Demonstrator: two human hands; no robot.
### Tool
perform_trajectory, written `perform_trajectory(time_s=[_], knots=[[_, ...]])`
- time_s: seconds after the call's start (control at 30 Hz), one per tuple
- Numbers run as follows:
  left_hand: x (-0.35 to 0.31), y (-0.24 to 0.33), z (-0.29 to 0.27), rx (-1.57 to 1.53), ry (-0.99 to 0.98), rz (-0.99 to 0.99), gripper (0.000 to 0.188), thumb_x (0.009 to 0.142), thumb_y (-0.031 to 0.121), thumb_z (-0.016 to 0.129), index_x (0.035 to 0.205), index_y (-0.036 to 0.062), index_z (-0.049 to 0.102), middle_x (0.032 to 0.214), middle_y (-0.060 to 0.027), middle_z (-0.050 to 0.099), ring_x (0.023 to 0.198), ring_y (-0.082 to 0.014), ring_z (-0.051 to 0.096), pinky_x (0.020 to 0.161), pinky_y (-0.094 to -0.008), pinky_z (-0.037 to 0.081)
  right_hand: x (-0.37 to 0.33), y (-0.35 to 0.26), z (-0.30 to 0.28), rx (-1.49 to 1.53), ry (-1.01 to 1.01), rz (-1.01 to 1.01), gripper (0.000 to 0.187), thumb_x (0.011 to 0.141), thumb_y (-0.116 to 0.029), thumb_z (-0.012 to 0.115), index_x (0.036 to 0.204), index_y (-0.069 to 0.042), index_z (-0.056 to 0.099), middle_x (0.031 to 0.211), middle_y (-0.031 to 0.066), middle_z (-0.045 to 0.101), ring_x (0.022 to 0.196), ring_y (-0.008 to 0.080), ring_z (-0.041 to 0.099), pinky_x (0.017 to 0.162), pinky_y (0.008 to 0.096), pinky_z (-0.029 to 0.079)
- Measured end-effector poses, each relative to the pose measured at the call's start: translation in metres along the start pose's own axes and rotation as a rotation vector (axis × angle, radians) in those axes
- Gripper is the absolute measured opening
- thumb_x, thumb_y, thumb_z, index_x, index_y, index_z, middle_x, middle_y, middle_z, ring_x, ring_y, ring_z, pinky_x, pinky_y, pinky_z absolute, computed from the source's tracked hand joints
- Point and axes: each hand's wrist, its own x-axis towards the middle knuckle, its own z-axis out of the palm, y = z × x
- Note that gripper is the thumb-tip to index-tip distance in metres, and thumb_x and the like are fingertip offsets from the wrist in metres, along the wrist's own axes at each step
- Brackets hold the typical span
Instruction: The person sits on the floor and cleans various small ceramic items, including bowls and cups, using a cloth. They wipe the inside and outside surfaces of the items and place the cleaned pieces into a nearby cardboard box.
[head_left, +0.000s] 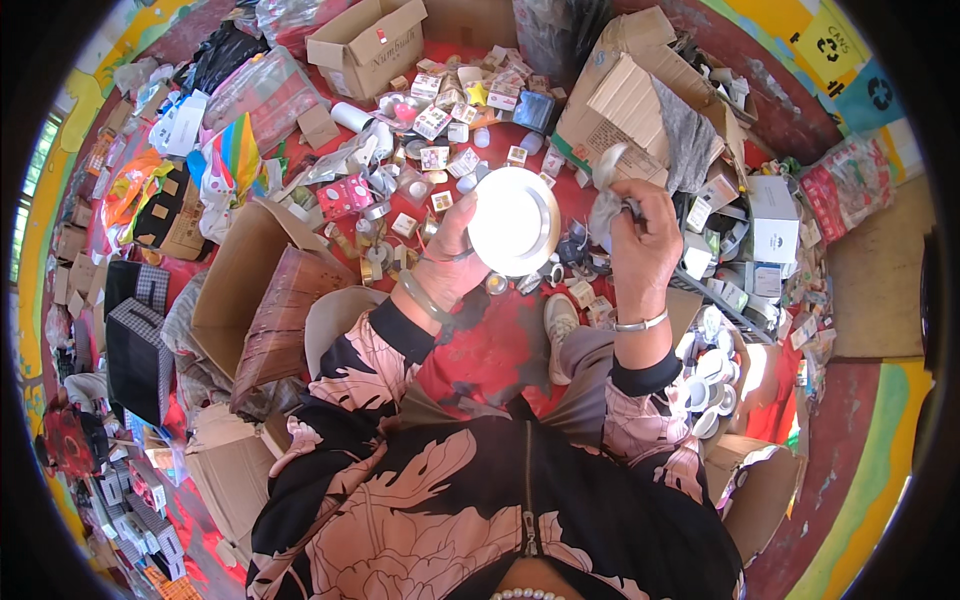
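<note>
My left hand (pixel 449 258) holds up a round white disc with a silver rim (pixel 514 221), a flat lamp-like piece, its face turned toward me. My right hand (pixel 645 240) is raised just to its right and grips a crumpled grey cloth (pixel 612 185) between thumb and fingers. The cloth hangs close to the disc's right edge without clearly touching it. Both wrists wear bangles, and my sleeves are black with pink flowers.
Small boxes and round lamp parts (pixel 450 130) litter the red floor ahead. Open cardboard boxes (pixel 368 45) stand at the back, with another cardboard box (pixel 245 280) at my left. A grey garment (pixel 690 140) drapes a box at right. Several white discs (pixel 712 375) pile by my right knee.
</note>
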Motion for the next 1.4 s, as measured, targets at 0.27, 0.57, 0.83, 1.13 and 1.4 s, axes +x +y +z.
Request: perform_trajectory(time_s=[0.27, 0.57, 0.83, 1.13, 1.4], knots=[[-0.001, -0.008, -0.005, -0.054, -0.039, -0.11, 0.059, 0.083, 0.044, 0.058, 0.125, 0.0044, 0.044, 0.117, -0.007, 0.054, 0.111, -0.019, 0.051, 0.094, -0.0346, 0.041, -0.02, -0.019, 0.026, 0.181, -0.341, -0.579, 0.03, 0.062, 0.006, 0.058, 0.09, -0.002, 0.064, 0.094, 0.0115, 0.063, 0.085, 0.027, 0.06, 0.074, 0.033, 0.049], [-0.01, -0.004, -0.002, 0.501, 0.039, 0.128, 0.05, 0.078, 0.021, 0.066, 0.12, 0.0022, 0.047, 0.104, -0.0039, 0.053, 0.094, -0.0104, 0.051, 0.081, -0.0262, 0.043, -0.029, -0.023, 0.031, -0.083, -0.278, -0.32, 0.024, 0.065, 0.006, 0.054, 0.085, -0.002, 0.062, 0.082, 0.0153, 0.063, 0.077, 0.0334, 0.059, 0.072, 0.0396, 0.048], [-0.076, 0.063, -0.009, 1.022, 0.279, 0.473, 0.052, 0.071, 0.025, 0.07, 0.113, 0.0005, 0.052, 0.099, -0.0041, 0.053, 0.094, -0.0119, 0.051, 0.082, -0.0283, 0.043, -0.074, -0.026, 0.032, 1.0, -0.725, 0.663, 0.02, 0.074, 0.011, 0.049, 0.084, 0.001, 0.064, 0.08, 0.0047, 0.064, 0.07, 0.0121, 0.06, 0.063, 0.0226, 0.049], [-0.241, 0.13, -0.127, 1.573, 1.129, 0.284, 0.054, 0.065, 0.044, 0.07, 0.088, -0.0043, 0.059, 0.084, -0.0221, 0.058, 0.081, -0.0321, 0.058, 0.077, -0.0372, 0.046, -0.102, -0.003, 0.056, 0.878, -0.861, 0.878, 0.012, 0.078, 0.005, 0.054, 0.086, 0.001, 0.063, 0.078, 0.0077, 0.065, 0.066, 0.015, 0.063, 0.061, 0.0251, 0.051], [-0.263, 0.026, -0.076, 1.22, 1.075, 0.25, 0.052, 0.065, 0.032, 0.072, 0.101, -0.0004, 0.054, 0.108, -0.0231, 0.049, 0.104, -0.0358, 0.048, 0.09, -0.0382, 0.041, -0.124, 0.01, 0.067, 0.742, -0.815, 0.994, 0.011, 0.077, 0.002, 0.059, 0.087, 0.003, 0.061, 0.082, 0.0088, 0.065, 0.069, 0.0163, 0.062, 0.065, 0.0268, 0.052]])
